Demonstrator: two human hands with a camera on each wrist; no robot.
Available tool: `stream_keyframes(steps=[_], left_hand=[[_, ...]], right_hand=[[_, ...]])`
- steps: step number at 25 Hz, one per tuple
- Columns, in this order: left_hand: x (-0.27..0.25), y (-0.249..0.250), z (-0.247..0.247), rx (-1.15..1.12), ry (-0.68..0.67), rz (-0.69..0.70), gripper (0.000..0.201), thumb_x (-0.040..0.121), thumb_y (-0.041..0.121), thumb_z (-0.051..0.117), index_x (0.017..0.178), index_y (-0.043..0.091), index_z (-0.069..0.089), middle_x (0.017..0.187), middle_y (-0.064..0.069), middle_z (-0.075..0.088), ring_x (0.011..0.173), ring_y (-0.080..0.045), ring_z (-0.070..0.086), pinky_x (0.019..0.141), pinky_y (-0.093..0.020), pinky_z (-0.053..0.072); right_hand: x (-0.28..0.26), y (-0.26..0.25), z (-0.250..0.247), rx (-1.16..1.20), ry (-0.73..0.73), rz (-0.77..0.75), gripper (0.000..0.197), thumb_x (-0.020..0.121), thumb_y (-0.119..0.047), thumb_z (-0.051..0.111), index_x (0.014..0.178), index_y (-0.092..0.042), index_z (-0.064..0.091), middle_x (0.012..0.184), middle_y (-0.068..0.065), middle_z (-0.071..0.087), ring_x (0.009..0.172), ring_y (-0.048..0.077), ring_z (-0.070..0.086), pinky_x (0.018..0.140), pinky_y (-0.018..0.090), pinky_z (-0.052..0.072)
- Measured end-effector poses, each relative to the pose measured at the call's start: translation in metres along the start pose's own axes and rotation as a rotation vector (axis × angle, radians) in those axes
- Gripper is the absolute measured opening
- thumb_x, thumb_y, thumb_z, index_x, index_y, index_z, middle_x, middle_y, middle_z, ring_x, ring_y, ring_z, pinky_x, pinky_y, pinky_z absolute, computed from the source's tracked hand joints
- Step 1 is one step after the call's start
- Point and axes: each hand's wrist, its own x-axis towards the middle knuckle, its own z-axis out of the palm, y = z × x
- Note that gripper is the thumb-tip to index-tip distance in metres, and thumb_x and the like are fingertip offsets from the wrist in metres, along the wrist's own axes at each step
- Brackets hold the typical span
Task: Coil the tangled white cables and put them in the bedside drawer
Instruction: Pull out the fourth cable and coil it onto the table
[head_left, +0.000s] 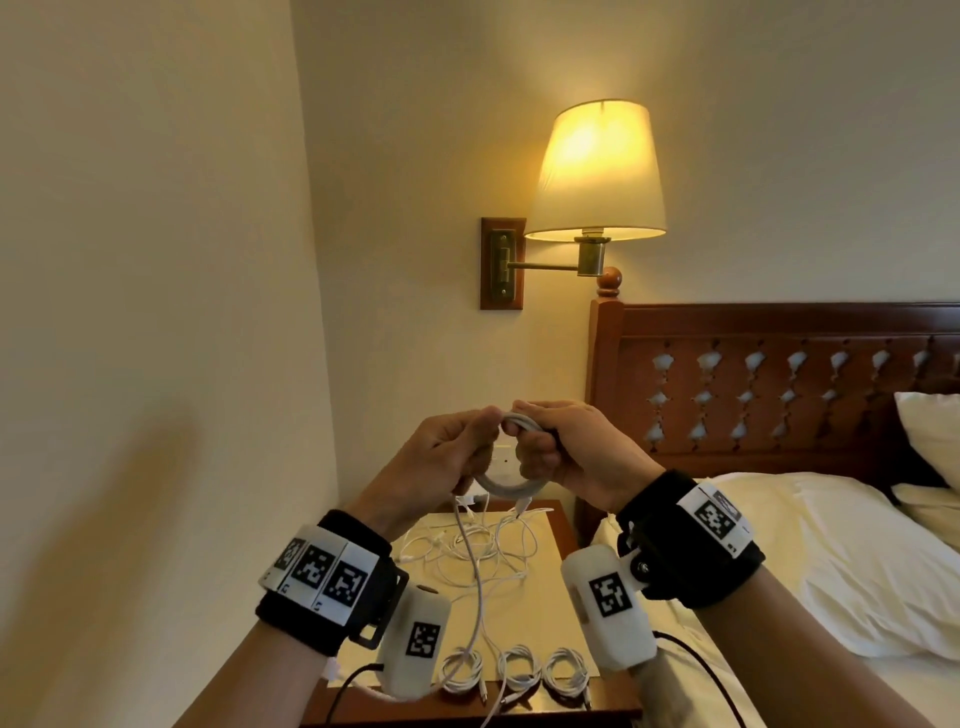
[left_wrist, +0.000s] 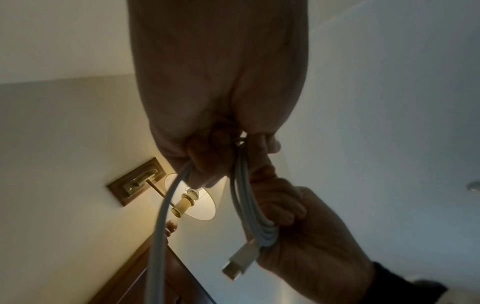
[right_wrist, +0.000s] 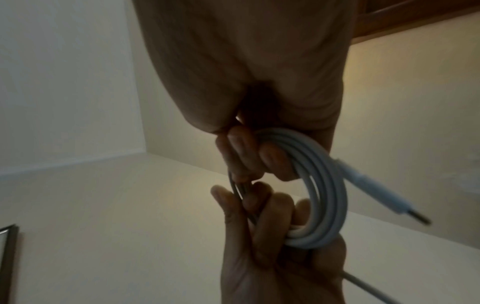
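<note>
Mid-coiling, the left hand (head_left: 441, 457) and right hand (head_left: 566, 447) both grip a half-wound coil (head_left: 511, 486) above the tabletop (head_left: 540, 613), so the next move likely winds in its hanging tail (head_left: 475, 566).

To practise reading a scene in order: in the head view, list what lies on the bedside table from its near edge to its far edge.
Three finished coils in a row → the loose tangle of white cables on the bedside table.

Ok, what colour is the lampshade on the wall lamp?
Cream, glowing warm yellow; the lampshade shows best in the head view.
</note>
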Motion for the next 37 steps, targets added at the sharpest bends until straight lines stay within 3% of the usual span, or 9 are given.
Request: stream_keyframes(steps=[6,10,16,19,22,27,31,34,37], left_hand=[[0.001,0.002,0.01,0.183,0.21,0.084,0.038,0.091,0.051,0.048,0.063,0.029,0.061,0.053,0.011,0.038,0.051,-0.008,0.032,0.052,-0.018,0.032],[0.002,-0.005,0.008,0.256,0.298,0.084,0.042,0.096,0.047,0.048,0.066,0.018,0.05,0.057,0.004,0.033,0.054,-0.011,0.029,0.051,-0.019,0.028],[0.009,-0.015,0.017,0.507,0.402,0.175,0.041,0.097,0.042,0.05,0.059,0.027,0.043,0.048,0.01,0.037,0.047,-0.008,0.033,0.048,-0.019,0.027],[0.015,-0.017,0.021,0.597,0.474,0.186,0.043,0.098,0.038,0.049,0.058,0.029,0.038,0.047,0.009,0.036,0.044,-0.01,0.032,0.046,-0.019,0.024],[0.022,-0.021,0.02,0.538,0.507,0.172,0.042,0.099,0.039,0.047,0.06,0.024,0.044,0.048,0.008,0.037,0.046,-0.009,0.032,0.047,-0.02,0.026],[0.021,-0.027,0.019,0.52,0.477,0.189,0.039,0.098,0.039,0.046,0.069,0.016,0.055,0.051,0.009,0.04,0.048,-0.01,0.033,0.05,-0.024,0.031],[0.02,-0.023,0.015,0.305,0.483,0.105,0.041,0.098,0.043,0.044,0.075,0.017,0.065,0.052,0.006,0.036,0.049,-0.009,0.03,0.048,-0.023,0.028],[0.012,-0.011,0.014,-0.041,0.397,-0.081,0.044,0.099,0.045,0.044,0.061,0.023,0.051,0.053,0.005,0.03,0.048,-0.01,0.024,0.045,-0.024,0.023],[0.004,0.002,0.015,-0.238,0.289,-0.163,0.045,0.1,0.044,0.043,0.059,0.025,0.044,0.052,0.008,0.028,0.047,-0.009,0.021,0.043,-0.023,0.021]], right_hand=[[0.003,0.012,-0.001,-0.374,0.102,-0.186,0.033,0.104,-0.021,0.041,0.095,0.0,0.067,0.075,0.01,0.069,0.064,0.02,0.067,0.066,0.026,0.056],[-0.003,0.015,-0.016,-0.482,0.152,-0.191,0.018,0.098,-0.006,0.051,0.104,0.001,0.067,0.092,0.017,0.074,0.084,0.025,0.073,0.072,0.029,0.06],[-0.006,0.012,-0.017,-0.795,0.396,-0.235,0.012,0.09,-0.015,0.066,0.084,-0.007,0.073,0.071,0.006,0.074,0.057,0.009,0.064,0.056,0.02,0.056],[-0.001,0.014,-0.009,-0.459,0.476,-0.214,0.013,0.091,-0.009,0.063,0.087,0.002,0.07,0.077,0.016,0.073,0.061,0.017,0.069,0.061,0.025,0.059],[0.0,0.025,0.004,-0.167,0.483,-0.242,0.011,0.093,-0.008,0.062,0.094,0.002,0.067,0.083,0.018,0.072,0.07,0.023,0.072,0.07,0.029,0.06],[0.002,0.025,0.01,-0.102,0.518,-0.3,0.01,0.093,-0.01,0.061,0.097,-0.001,0.065,0.081,0.013,0.071,0.071,0.02,0.073,0.076,0.033,0.06],[0.008,0.027,0.012,-0.577,0.561,-0.46,0.005,0.088,-0.014,0.069,0.087,-0.01,0.067,0.086,0.004,0.069,0.066,0.013,0.07,0.069,0.029,0.06],[0.008,0.036,0.007,-1.022,0.642,-0.716,0.013,0.08,-0.019,0.077,0.075,-0.019,0.064,0.083,-0.007,0.06,0.063,0.009,0.057,0.057,0.026,0.049],[0.01,0.04,0.001,-0.946,0.607,-0.774,0.018,0.079,-0.016,0.074,0.08,-0.019,0.056,0.09,-0.007,0.059,0.08,0.008,0.058,0.069,0.029,0.051]])
